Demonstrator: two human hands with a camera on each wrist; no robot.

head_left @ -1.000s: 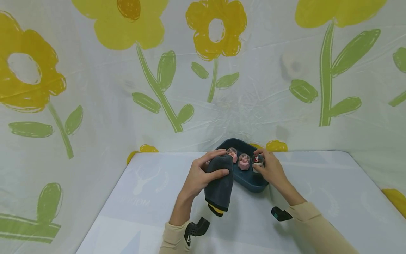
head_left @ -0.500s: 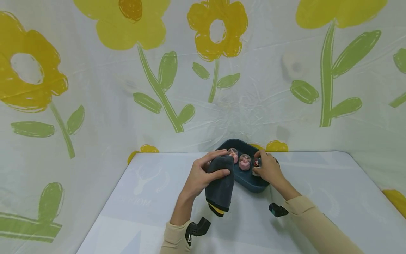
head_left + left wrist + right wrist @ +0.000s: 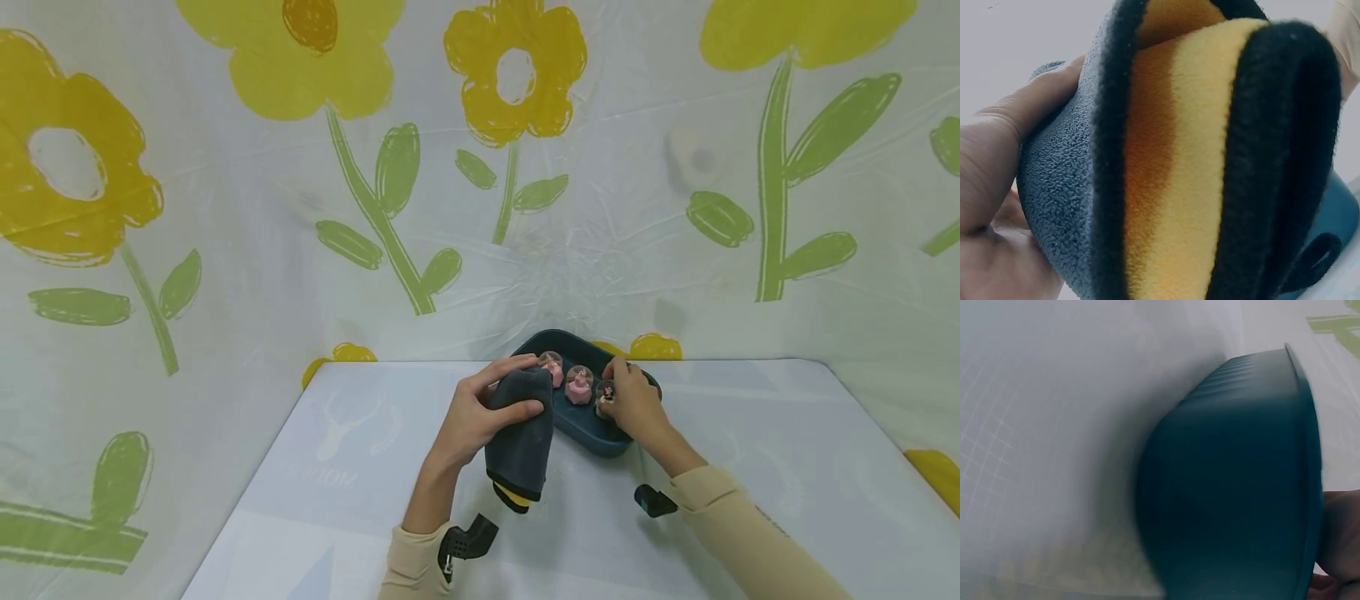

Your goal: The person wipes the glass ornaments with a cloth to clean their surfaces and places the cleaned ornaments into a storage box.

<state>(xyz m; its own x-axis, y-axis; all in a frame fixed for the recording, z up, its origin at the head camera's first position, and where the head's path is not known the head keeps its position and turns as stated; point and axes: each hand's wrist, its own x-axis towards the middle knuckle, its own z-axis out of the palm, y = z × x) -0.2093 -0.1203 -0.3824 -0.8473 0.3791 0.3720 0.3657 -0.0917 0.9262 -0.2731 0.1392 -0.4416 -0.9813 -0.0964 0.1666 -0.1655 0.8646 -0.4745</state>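
A folded cloth (image 3: 519, 433), grey outside and yellow inside with black edging, is in my left hand (image 3: 468, 417). The thumb presses its near face; the left wrist view shows the yellow layer (image 3: 1179, 162) between the folds. My right hand (image 3: 639, 404) reaches into a dark blue tray (image 3: 600, 443) and grips a small snow globe (image 3: 605, 390) with a red and white figure, partly covered by the fingers. To its left stand two pink snow globes, one in the middle (image 3: 579, 385) and one beside the cloth (image 3: 552, 368).
The tray stands at the back of a white table (image 3: 360, 492), close to a flower-printed curtain (image 3: 600, 208). In the right wrist view the tray's outer wall (image 3: 1229, 494) fills the middle and hides most of the hand.
My right hand has shifted slightly left with the red and white snow globe, which now sits nearer the middle pink one. The left hand and cloth have stayed in place.
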